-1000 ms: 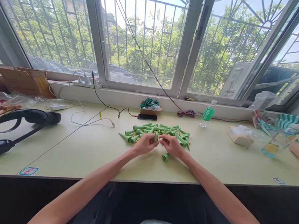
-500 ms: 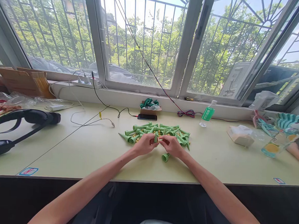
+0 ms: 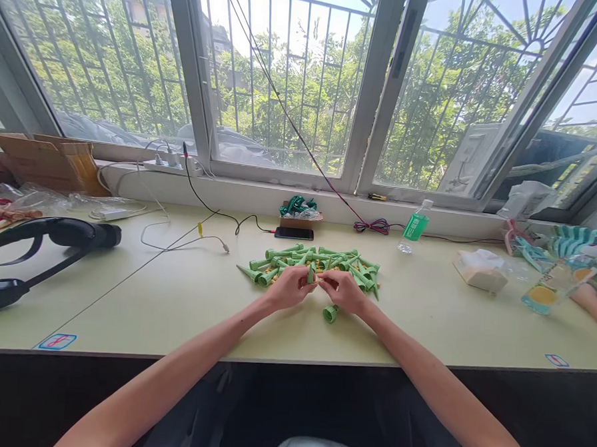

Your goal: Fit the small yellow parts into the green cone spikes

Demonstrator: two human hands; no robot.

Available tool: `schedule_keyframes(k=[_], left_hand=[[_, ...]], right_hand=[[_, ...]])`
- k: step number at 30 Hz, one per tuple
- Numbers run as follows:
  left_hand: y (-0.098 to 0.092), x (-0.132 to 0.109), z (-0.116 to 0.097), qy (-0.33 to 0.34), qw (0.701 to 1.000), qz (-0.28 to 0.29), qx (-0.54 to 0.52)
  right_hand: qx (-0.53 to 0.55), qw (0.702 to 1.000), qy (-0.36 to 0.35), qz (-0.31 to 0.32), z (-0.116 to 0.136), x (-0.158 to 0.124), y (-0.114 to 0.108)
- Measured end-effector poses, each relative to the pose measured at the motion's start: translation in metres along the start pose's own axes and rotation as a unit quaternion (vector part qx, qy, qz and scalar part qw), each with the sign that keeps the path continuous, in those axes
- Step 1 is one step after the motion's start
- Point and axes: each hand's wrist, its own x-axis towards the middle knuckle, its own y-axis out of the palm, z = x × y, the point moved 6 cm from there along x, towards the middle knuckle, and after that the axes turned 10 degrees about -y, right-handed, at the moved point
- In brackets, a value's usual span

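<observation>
Left hand (image 3: 291, 288): the grip is closed on a green, tapered, plastic-looking piece (image 3: 310, 274), held with its point upward. The held piece is located between the two hands, at the near edge of a loose pile of green, hollow, cone-shaped pieces (image 3: 339, 255).

Right hand (image 3: 344, 290): thumb and fingertips are drawn together just beside the held piece, on its right. Whether this grip contains a small part cannot be determined; the fingertips hide the detail.

Change status: relative to the two preceding views, both hands and the held piece show no clear displacement. This suggests fine fingertip work at one spot, with no visible advance in the work. The evident change is at the far right of the scene, where another person's forearm (image 3: 594, 309) has shifted and part of what appears to be a hand shows at the edge.

Surroundings: small yellow bits (image 3: 317, 265) lie among the cones. One separate green, open-ended piece (image 3: 330, 314) rests on the pale, smooth table (image 3: 174, 310), nearer than the right hand. A black, flat, rectangular phone (image 3: 294, 234) lies on the far side of the pile.
</observation>
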Motion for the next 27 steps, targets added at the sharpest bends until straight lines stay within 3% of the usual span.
schedule_keyframes(k=[27], left_hand=[[-0.002,0.0015,0.0049,-0.026,0.999,-0.007,-0.044]], right_hand=[[0.01,1.0,0.002,0.008,-0.0026,0.0004,0.0022]])
